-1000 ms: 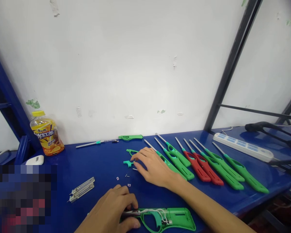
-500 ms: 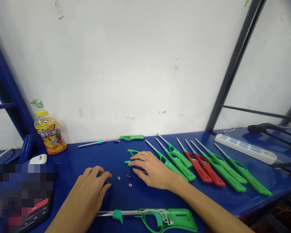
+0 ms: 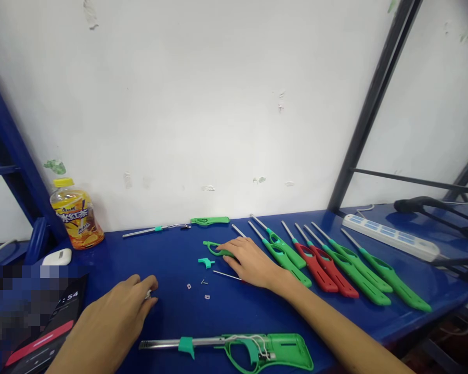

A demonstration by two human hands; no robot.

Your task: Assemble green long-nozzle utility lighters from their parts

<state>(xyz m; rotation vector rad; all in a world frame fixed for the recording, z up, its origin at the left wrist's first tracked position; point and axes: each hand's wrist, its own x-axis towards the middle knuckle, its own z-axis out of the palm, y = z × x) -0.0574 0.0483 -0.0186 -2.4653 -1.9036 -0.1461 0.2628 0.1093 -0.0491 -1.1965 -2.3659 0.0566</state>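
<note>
My left hand [image 3: 119, 311] is over the table's left side, thumb and fingers pinched around a tiny whitish piece [image 3: 148, 294] too small to name. Fingers of my right hand [image 3: 251, 262] curl over a green lighter handle shell [image 3: 209, 246], which shows between fingers and thumb. Beneath that hand pokes a thin metal shaft [image 3: 226, 275] with a bit of red; the rest is hidden. A teal trigger [image 3: 206, 263], small screws [image 3: 204, 282] and small pale plates [image 3: 207, 297] lie between the hands. In front lies an opened green lighter [image 3: 288, 353], its wires and metal tube exposed.
Several assembled green and red lighters [image 3: 322, 267] lie at the right, beside a white power strip [image 3: 390, 236]. Near the wall are another green shell [image 3: 209, 221] and a metal tube [image 3: 144, 232]. A drink bottle [image 3: 78, 218], white case [image 3: 57, 257] and phone [image 3: 49, 332] stand or lie left.
My left hand has moved left and toward me, its fingers now pinched. My right hand has drawn back slightly to the right, uncovering the teal trigger and the metal shaft.
</note>
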